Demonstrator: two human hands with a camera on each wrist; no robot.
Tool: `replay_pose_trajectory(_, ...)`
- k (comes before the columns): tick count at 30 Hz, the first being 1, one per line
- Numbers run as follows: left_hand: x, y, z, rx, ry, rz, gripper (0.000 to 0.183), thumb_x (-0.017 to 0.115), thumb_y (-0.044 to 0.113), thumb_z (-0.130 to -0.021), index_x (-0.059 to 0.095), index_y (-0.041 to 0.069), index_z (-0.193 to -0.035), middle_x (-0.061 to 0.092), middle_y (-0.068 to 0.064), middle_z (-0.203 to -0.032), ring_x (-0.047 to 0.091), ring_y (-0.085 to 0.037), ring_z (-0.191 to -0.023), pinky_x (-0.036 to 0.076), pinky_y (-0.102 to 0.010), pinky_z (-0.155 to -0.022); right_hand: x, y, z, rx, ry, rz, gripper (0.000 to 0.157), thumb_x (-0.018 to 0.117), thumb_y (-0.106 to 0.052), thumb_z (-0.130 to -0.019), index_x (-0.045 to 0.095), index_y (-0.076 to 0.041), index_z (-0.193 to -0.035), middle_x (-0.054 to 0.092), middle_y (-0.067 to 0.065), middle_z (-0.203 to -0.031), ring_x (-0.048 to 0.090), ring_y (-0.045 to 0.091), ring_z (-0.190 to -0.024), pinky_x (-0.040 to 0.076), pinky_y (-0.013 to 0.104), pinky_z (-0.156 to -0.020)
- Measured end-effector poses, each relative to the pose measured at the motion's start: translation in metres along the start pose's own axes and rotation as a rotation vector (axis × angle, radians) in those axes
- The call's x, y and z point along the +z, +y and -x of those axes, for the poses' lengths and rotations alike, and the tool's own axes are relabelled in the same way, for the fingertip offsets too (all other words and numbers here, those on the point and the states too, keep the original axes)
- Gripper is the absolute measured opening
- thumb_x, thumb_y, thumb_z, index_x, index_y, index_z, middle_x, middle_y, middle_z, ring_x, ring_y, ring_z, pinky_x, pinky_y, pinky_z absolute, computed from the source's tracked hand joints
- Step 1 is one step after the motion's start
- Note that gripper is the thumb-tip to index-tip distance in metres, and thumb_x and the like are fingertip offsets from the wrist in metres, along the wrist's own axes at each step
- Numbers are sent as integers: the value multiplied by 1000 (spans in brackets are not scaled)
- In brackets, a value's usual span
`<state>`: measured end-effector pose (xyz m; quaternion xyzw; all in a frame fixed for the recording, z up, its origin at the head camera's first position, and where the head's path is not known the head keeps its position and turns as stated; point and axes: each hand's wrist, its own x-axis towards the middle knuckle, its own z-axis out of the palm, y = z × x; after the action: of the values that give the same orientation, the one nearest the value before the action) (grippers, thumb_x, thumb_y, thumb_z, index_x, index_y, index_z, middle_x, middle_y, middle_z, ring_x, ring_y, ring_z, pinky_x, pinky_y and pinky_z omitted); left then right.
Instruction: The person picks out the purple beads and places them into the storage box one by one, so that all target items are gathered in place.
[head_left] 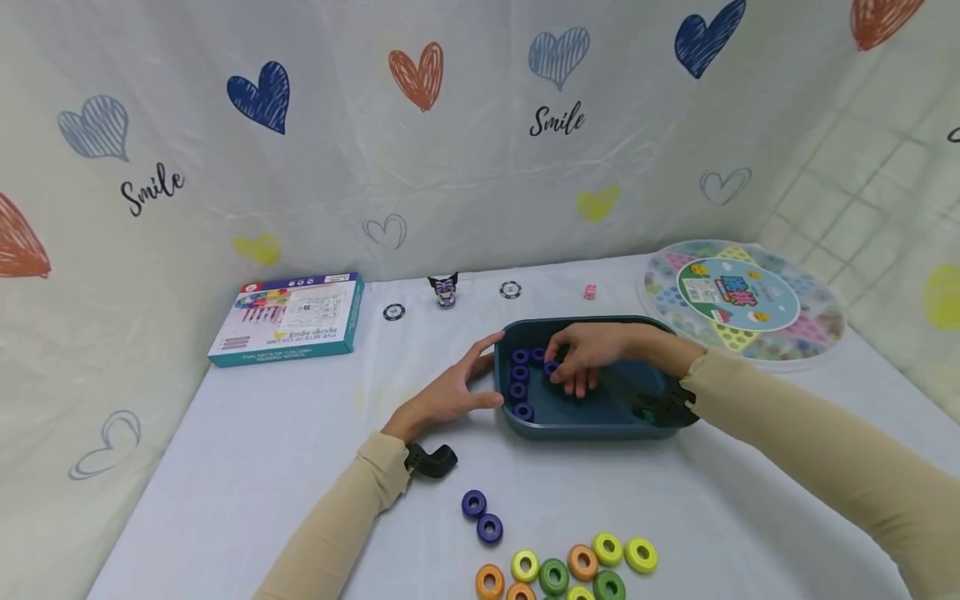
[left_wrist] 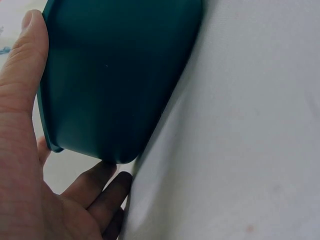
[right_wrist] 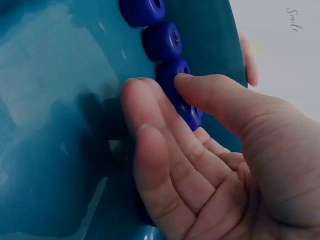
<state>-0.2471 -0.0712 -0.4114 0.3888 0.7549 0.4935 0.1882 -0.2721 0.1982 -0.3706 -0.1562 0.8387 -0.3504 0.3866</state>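
A dark teal tray (head_left: 592, 431) stands on the white-covered table. My left hand (head_left: 442, 392) rests on its left end, thumb and fingers spread along it; in the left wrist view, fingertips reach the outer wall (left_wrist: 115, 80). My right hand (head_left: 596, 354) reaches inside and pinches a purple ring bead (head_left: 551, 367) between thumb and index finger. Several purple beads (head_left: 517, 391) line the tray's left wall, and another (head_left: 537, 356) sits at the far wall beside the pinched one. In the right wrist view, the thumb presses a purple bead (right_wrist: 169, 75) within a row.
Two purple beads (head_left: 489, 528) lie in front of the tray, with several yellow, orange and green beads (head_left: 554, 577) nearer me. A boxed set (head_left: 288, 321) is at back left, a round game board (head_left: 738, 296) at back right. A small figurine (head_left: 444, 290) and two chips (head_left: 511, 289) stand behind.
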Motion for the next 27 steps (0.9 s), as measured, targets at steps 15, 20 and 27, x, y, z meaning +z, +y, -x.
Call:
replay_pose_trajectory(15, 3, -36, -8, -9, 53, -16, 91, 63, 61, -70, 10, 42, -142, 26, 7, -144, 25, -6, -130, 17, -43, -105, 6, -6, -2, -7, -24, -19, 20, 62, -12, -84, 50, 0, -93, 67, 14, -83, 65, 27, -73, 52, 36, -65)
replay_pose_trajectory(20, 0, -15, -2, -4, 15, 0, 89, 65, 49, -77, 9, 32, -145, 25, -3, -145, 25, -13, -131, 16, -44, -106, 7, -6, -3, -35, 14, -49, 11, 57, -5, -85, 51, 1, -91, 66, 14, -86, 65, 26, -76, 52, 36, -67)
replay_pose_trajectory(27, -1, -3, 0, -26, 3, -4, 91, 64, 49, -78, 8, 25, -146, 24, -8, -146, 24, -15, -132, 16, -45, -105, 6, -6, -4, -60, 34, -65, 10, 57, -4, -85, 52, 2, -93, 66, 14, -89, 65, 27, -78, 52, 37, -68)
